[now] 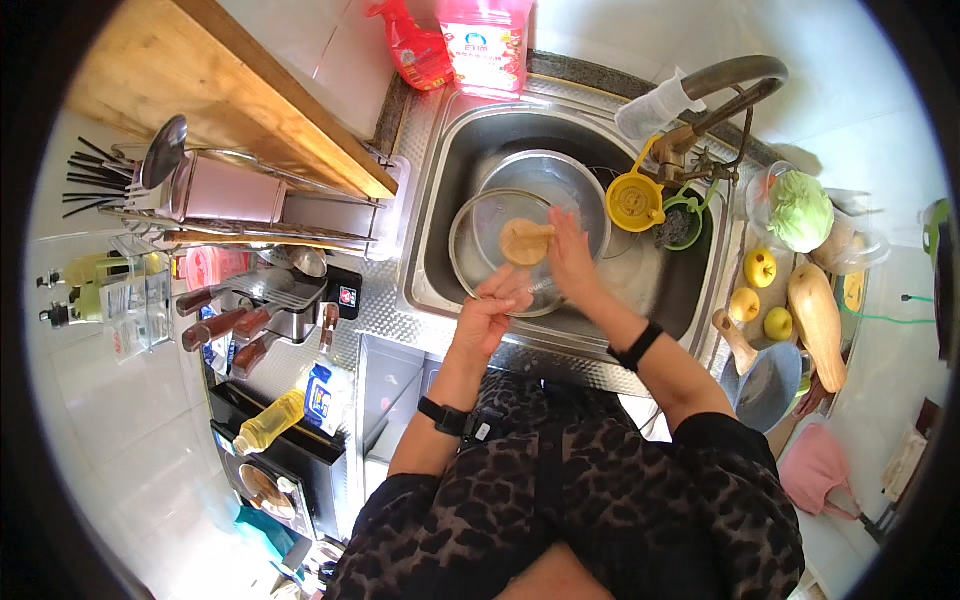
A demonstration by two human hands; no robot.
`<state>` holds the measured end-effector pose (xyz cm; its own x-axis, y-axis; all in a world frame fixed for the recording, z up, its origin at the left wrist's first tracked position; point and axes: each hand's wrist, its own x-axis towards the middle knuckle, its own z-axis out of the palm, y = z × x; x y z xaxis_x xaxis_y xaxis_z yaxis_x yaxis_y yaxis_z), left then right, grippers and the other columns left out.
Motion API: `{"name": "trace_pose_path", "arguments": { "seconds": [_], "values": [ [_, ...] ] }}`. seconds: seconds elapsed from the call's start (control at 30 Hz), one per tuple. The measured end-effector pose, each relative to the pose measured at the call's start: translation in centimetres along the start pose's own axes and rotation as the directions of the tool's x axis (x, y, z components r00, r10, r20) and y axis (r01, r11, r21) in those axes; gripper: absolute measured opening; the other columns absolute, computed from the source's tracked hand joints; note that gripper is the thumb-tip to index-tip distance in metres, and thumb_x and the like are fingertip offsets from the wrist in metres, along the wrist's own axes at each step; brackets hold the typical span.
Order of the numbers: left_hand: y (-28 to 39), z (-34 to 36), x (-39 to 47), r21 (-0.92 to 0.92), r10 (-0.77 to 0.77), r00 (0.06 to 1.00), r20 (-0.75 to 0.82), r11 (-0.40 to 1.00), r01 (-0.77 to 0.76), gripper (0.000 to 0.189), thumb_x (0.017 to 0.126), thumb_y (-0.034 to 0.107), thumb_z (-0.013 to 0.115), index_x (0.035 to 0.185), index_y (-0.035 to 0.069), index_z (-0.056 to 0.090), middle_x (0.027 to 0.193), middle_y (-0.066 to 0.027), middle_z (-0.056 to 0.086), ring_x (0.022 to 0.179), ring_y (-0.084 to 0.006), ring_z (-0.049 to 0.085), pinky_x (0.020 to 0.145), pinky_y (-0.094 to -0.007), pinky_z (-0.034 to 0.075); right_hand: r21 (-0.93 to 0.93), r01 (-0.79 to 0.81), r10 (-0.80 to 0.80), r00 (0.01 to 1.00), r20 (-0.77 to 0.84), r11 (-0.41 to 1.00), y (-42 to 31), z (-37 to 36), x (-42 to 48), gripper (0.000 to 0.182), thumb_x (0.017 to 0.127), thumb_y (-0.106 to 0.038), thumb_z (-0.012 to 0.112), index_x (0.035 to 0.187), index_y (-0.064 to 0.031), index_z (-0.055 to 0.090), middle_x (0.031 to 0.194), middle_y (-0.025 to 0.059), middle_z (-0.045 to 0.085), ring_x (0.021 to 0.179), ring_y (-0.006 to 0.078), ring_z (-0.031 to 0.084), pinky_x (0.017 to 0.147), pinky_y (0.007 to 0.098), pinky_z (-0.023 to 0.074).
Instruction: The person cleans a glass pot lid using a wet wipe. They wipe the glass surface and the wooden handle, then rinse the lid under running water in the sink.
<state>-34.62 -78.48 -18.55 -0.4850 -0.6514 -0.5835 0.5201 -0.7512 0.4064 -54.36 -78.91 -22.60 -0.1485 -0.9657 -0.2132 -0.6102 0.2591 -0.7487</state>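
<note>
My left hand (487,315) grips the near rim of a round glass lid (472,244) above the sink. Some of its fingers show blurred through the glass. A round wooden piece (523,244), like a knob with a short stem, shows near the lid's middle; whether it is fixed there I cannot tell. My right hand (571,255) is blurred, its fingers stretched out by the stem and the lid's right side. Whether it grips anything is unclear. Below the lid, a round metal basin (551,161) sits in the stainless steel sink (652,289).
A yellow strainer (634,202) and a green one (686,221) with a dark scourer hang at the sink's right. Behind them rises the faucet (675,142). Cabbage (801,210), a squash (817,322) and a small pan (765,390) lie right. Knives (225,326) stand left.
</note>
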Motion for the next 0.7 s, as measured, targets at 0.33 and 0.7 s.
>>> {"name": "trace_pose_path", "arguments": {
  "seconds": [0.33,0.7],
  "values": [
    [2.8,0.5,-1.7,0.162,-0.124,0.981,0.152,0.982,0.099,0.062,0.064,-0.016,0.057,0.126,-0.007,0.054,0.115,-0.0229,0.063,0.101,-0.0294,0.065,0.084,-0.0364,0.054,0.171,0.098,-0.105,0.994,0.031,0.98,1.0,-2.0,3.9,0.055,0.101,-0.032,0.032,0.149,-0.0081,0.02,0.155,0.0191,0.016,0.144,0.0363,0.009,0.112,0.0569,0.0078],
    [4.1,4.4,-0.9,0.543,-0.147,0.986,0.074,0.836,0.084,0.054,0.067,-0.012,0.06,0.121,-0.007,0.058,0.109,-0.0154,0.065,0.096,-0.0221,0.064,0.078,-0.0297,0.051,-0.025,0.242,-0.231,0.948,0.217,0.97,-9.9,-3.2,5.6,0.066,0.098,-0.027,0.041,0.149,-0.0012,0.008,0.154,0.0262,0.007,0.143,0.0428,0.003,0.113,0.0544,0.0115]
  ]
}}
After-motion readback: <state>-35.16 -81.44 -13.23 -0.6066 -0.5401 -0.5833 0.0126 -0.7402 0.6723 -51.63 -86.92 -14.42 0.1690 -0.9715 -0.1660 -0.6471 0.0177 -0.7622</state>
